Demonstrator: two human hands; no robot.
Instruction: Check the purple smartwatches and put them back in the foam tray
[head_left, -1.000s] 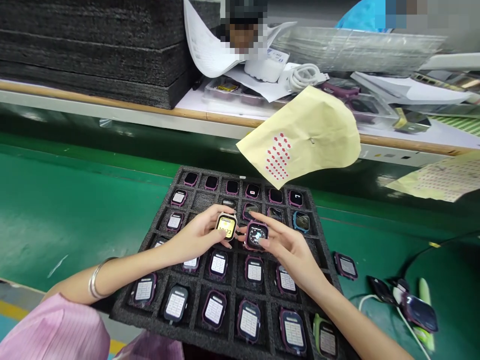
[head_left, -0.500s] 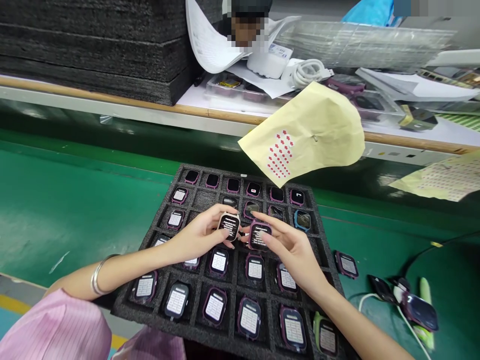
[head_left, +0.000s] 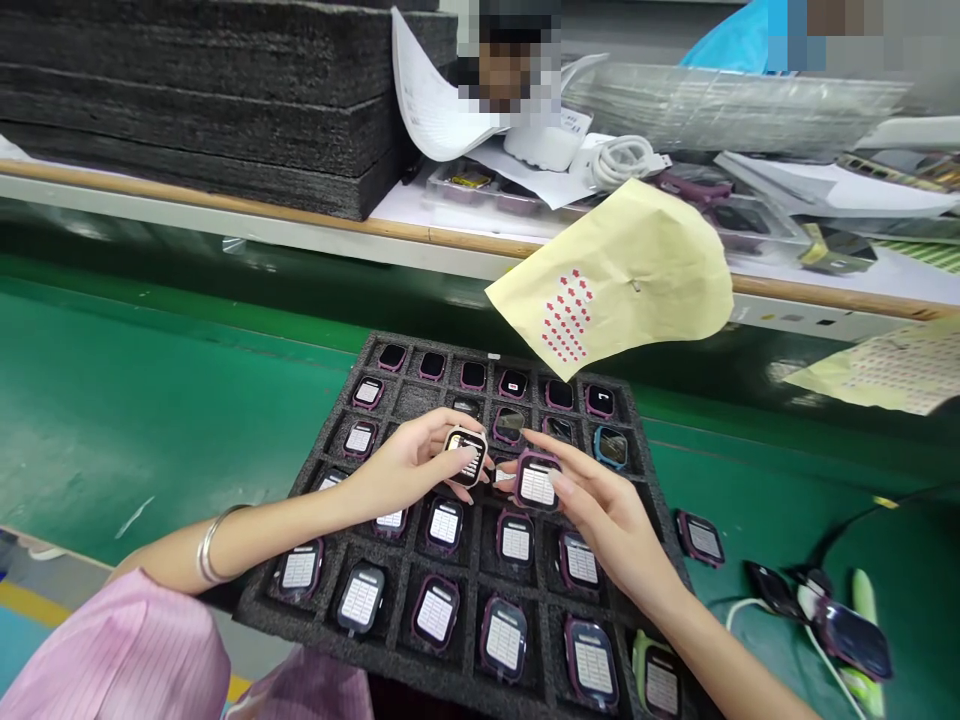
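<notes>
1. Head view, change: the purple-framed watch (head_left: 536, 485) now shows a white grid, where a dark text list was lit half a second ago. Its display resembles the grids lit in the tray. The pale-framed watch (head_left: 457, 445) is mostly dark with small text, unreadable from here; I judge the two displays out of step.
2. Hands: left hand (head_left: 420, 455) pinches the pale-framed watch, thumb over its screen. Right hand (head_left: 611, 505) grips the purple-framed watch, thumb at its right side. Both watches are above the middle of the foam tray (head_left: 330, 640).
3. Surface: green-framed watch (head_left: 660, 685) in the tray's near right corner; blue-framed watch (head_left: 612, 447) by its right edge. A loose watch (head_left: 700, 538) lies on the green tabletop (head_left: 150, 400), just beside that edge.
4. Room: shelf beyond the tray carries black foam stack (head_left: 187, 110) and coiled white cable (head_left: 621, 160); yellow paper (head_left: 637, 270) overhangs its front edge. A person (head_left: 510, 60) is behind, blurred.
</notes>
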